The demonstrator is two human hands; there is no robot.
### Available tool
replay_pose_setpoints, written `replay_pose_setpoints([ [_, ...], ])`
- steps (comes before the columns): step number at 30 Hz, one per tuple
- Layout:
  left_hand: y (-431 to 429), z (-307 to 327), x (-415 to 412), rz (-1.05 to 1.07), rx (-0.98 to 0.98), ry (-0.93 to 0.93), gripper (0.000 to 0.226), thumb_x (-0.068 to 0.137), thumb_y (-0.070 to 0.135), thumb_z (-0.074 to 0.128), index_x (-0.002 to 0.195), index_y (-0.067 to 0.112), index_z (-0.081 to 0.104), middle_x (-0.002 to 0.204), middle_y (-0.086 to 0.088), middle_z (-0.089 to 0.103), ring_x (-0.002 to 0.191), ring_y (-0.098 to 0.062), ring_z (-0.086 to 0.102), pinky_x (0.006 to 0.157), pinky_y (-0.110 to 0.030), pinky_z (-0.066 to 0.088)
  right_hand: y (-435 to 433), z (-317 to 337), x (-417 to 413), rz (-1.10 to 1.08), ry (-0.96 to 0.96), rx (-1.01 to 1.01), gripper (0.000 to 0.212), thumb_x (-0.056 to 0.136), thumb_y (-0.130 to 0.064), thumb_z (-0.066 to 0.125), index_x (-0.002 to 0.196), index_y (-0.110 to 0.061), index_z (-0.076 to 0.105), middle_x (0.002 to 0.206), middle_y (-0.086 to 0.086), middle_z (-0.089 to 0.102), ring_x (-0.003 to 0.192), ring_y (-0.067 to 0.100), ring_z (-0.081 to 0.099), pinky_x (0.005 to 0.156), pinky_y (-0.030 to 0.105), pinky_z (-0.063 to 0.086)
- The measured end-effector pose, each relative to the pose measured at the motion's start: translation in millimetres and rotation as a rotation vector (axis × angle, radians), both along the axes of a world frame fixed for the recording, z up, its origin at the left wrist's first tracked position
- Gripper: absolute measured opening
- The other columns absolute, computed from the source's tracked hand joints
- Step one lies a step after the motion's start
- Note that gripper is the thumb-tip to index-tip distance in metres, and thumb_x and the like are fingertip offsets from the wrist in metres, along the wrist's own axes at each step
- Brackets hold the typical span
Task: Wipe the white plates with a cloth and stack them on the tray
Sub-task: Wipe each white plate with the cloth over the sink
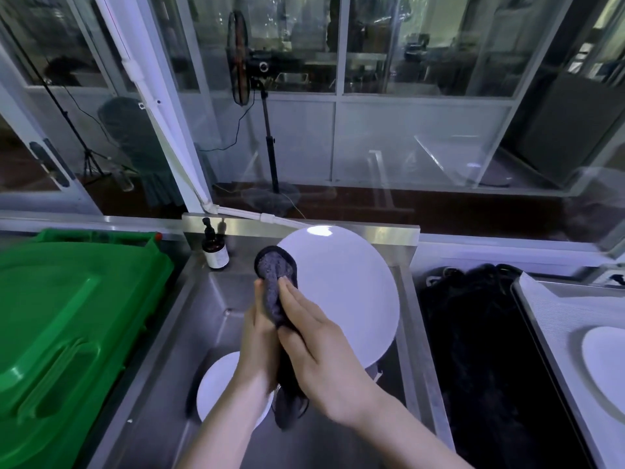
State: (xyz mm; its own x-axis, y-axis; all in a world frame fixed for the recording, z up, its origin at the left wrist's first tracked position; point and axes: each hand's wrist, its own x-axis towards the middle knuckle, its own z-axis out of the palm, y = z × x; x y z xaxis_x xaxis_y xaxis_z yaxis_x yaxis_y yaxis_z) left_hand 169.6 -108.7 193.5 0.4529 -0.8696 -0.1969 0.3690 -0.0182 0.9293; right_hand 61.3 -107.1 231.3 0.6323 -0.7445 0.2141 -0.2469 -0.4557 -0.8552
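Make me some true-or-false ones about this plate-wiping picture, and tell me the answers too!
1. The cloth is bright yellow. False: it is dark grey.
2. A small plate lies down in the sink. True.
3. The bin on the left is green. True.
4. The big plate lies flat on the tray. False: it is held tilted over the sink.
5. The left hand and the right hand both touch the cloth. True.
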Motion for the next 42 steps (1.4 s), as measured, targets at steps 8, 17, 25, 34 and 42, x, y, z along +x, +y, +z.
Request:
replay_pose_setpoints([
  [8,3,14,2,0.217,0.154,-0.132,0.061,0.101,0.063,0.034,0.142,0.023,0.055,0.125,0.018,0.062,0.125,-0.012,0.053,0.111,-0.038,0.039,-53,-16,-9,-0.273,0.45,-0.384,0.055,0.107,-0.03,0.023,0.156,-0.008,0.007,0.164,0.011,-0.002,0.152,0.02,-0.009,0.117,0.019,-0.012],
  [17,-1,13,10,0.175,0.239,-0.097,0.05,0.103,0.055,0.038,0.099,0.022,0.075,0.096,0.008,0.079,0.088,-0.005,0.074,0.081,-0.029,0.053,-21,-37,0,-0.012,0.443,-0.689,0.058,0.101,-0.034,0.033,0.153,-0.01,0.028,0.162,0.005,0.017,0.151,0.022,0.011,0.122,0.041,0.017],
  [25,10,21,16,0.174,0.195,-0.186,0.051,0.087,0.072,0.04,0.097,0.029,0.067,0.113,0.014,0.071,0.114,-0.016,0.064,0.106,-0.047,0.048,-69,-29,-4,-0.323,0.573,-0.51,0.062,0.105,-0.039,0.025,0.155,-0.007,0.007,0.163,0.011,-0.001,0.152,0.024,-0.006,0.123,0.038,0.001],
  [34,6,4,11,0.164,0.234,-0.133,0.044,0.104,0.053,0.041,0.097,0.024,0.073,0.095,0.014,0.079,0.087,0.003,0.072,0.084,-0.029,0.05,-17,-39,8,0.01,0.395,-0.51,0.064,0.096,-0.026,0.028,0.155,-0.007,0.015,0.164,0.007,0.008,0.152,0.017,-0.003,0.123,0.037,0.005],
  [42,15,10,10,0.193,0.225,-0.147,0.07,0.07,0.08,0.04,0.106,0.025,0.065,0.097,0.013,0.069,0.093,-0.014,0.064,0.088,-0.037,0.053,-73,-37,-5,-0.418,0.597,-0.412,0.066,0.104,-0.043,0.025,0.156,-0.007,0.006,0.164,0.01,0.001,0.152,0.021,-0.002,0.123,0.034,-0.002],
])
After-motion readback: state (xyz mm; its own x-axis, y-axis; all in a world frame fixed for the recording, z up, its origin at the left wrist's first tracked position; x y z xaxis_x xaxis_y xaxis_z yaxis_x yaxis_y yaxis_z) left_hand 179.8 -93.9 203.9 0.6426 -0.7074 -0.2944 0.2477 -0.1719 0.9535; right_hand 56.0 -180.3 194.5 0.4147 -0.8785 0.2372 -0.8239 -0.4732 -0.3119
